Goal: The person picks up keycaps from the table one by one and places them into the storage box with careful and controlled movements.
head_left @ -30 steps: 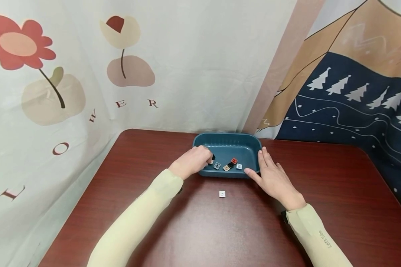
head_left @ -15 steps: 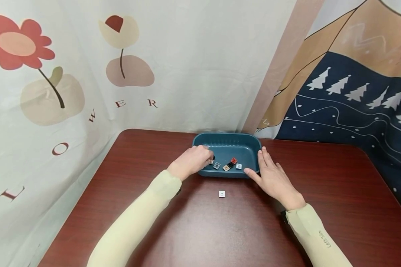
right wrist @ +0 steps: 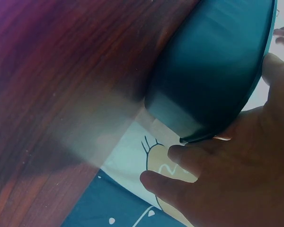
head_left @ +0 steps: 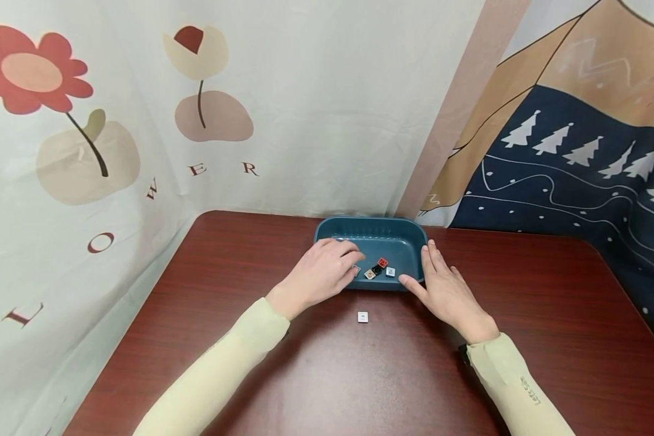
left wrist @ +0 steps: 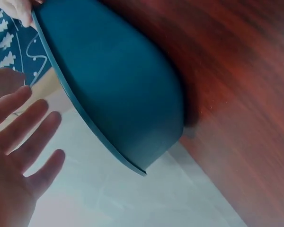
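Observation:
In the head view a dark teal tray (head_left: 370, 221) stands at the table's back, holding several small square pieces. A red piece (head_left: 382, 262), a cream piece (head_left: 370, 274) and a white piece (head_left: 390, 272) show, with a black one (head_left: 377, 270) among them. My left hand (head_left: 321, 271) hovers over the tray's left front corner, fingers loosely bent; in the left wrist view those fingers (left wrist: 42, 123) are spread, with nothing visible between them. My right hand (head_left: 449, 293) rests against the right front corner, its thumb at the front rim and its straight fingers along the right side.
One loose white square piece (head_left: 363, 317) lies on the reddish-brown table (head_left: 327, 375) in front of the tray. Behind the table hangs a pale curtain (head_left: 316, 121) with flower prints, and a dark blue tree-patterned cloth (head_left: 567, 175) hangs at the right.
My left hand has lifted and shifted slightly right and toward me, its fingers loosening from among the pieces at the tray's left. It now covers the left pieces. The right hand has stayed in place.

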The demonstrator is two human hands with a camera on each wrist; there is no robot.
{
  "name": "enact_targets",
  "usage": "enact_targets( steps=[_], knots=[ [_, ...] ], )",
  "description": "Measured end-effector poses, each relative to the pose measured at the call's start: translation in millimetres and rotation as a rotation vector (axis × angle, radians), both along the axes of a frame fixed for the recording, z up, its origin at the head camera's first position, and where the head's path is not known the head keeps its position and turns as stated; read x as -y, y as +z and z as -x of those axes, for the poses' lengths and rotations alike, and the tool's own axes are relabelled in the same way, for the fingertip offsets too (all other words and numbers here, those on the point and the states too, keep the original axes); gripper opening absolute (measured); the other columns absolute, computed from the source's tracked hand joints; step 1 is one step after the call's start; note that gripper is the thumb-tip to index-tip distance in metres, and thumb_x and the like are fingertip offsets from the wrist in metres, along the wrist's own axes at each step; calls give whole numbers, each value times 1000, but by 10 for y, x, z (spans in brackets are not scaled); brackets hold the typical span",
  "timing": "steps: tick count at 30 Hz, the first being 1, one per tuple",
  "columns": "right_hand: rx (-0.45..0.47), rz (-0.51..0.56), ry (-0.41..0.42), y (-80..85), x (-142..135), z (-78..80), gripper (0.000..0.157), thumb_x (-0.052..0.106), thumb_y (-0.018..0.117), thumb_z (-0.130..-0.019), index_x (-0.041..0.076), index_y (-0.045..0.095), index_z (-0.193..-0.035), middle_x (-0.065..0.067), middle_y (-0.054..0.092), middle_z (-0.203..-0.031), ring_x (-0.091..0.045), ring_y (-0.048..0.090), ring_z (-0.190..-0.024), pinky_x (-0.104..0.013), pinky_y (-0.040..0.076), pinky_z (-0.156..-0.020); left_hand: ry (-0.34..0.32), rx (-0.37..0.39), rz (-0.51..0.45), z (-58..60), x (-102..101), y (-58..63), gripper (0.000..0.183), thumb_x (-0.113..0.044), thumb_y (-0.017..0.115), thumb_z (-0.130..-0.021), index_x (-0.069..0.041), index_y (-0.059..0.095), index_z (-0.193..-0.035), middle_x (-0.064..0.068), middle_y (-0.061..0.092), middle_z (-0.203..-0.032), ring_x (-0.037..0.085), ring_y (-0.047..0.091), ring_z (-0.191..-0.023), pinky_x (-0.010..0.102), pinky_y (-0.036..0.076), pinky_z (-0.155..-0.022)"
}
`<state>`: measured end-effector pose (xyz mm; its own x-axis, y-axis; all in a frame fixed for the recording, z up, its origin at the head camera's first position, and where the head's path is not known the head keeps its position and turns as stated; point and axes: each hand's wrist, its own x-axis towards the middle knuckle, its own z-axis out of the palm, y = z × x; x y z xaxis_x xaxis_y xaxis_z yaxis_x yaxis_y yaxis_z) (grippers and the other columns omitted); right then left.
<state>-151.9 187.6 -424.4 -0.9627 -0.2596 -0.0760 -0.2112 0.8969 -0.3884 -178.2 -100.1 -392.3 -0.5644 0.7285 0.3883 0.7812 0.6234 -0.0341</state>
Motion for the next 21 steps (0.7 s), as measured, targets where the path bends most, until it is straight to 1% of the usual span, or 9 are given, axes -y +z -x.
enact_targets(
  steps=[4,7,9,12,16,21],
  knots=[
    [-2,-3,0,0,3,3,108,75,38,-99,-10,13,-161,-26,5,-170,-46,13,-155,-72,21,-115,-68,-55,-37,-105,10,-8,25,-20,72,-97,-11,74,-121,3,69,-122,21,66,-110,38,48,-103],
    [-7,-4,1,0,4,5,107,74,38,-100,-10,13,-161,-26,5,-170,-45,13,-155,-71,22,-115,-120,-93,-37,-183,22,-23,28,-23,73,-96,-11,72,-122,5,67,-126,23,66,-111,38,47,-104],
    [-12,-4,2,1,3,6,106,73,39,-101,-10,14,-161,-26,5,-170,-45,14,-156,-71,22,-116,-150,-105,-21,-234,25,-32,30,-25,72,-97,-11,71,-123,6,66,-128,24,64,-113,38,46,-105],
    [-17,-3,4,-3,0,6,106,73,39,-101,-10,14,-161,-26,5,-170,-45,14,-156,-71,22,-116,-190,-92,19,-305,24,-45,33,-29,72,-98,-11,71,-126,7,65,-131,23,62,-118,39,45,-107],
    [-16,1,5,-10,-3,3,107,74,38,-100,-10,14,-160,-27,5,-170,-45,14,-155,-71,22,-115,-246,-54,80,-388,13,-65,40,-32,71,-98,-12,68,-132,6,63,-137,22,58,-128,41,44,-109],
    [-11,0,5,-10,-1,0,108,76,37,-99,-10,14,-160,-27,5,-170,-46,14,-155,-72,22,-115,-307,-32,178,-476,3,-94,45,-37,68,-99,-16,64,-139,4,58,-146,20,53,-136,38,41,-113]
  ],
)
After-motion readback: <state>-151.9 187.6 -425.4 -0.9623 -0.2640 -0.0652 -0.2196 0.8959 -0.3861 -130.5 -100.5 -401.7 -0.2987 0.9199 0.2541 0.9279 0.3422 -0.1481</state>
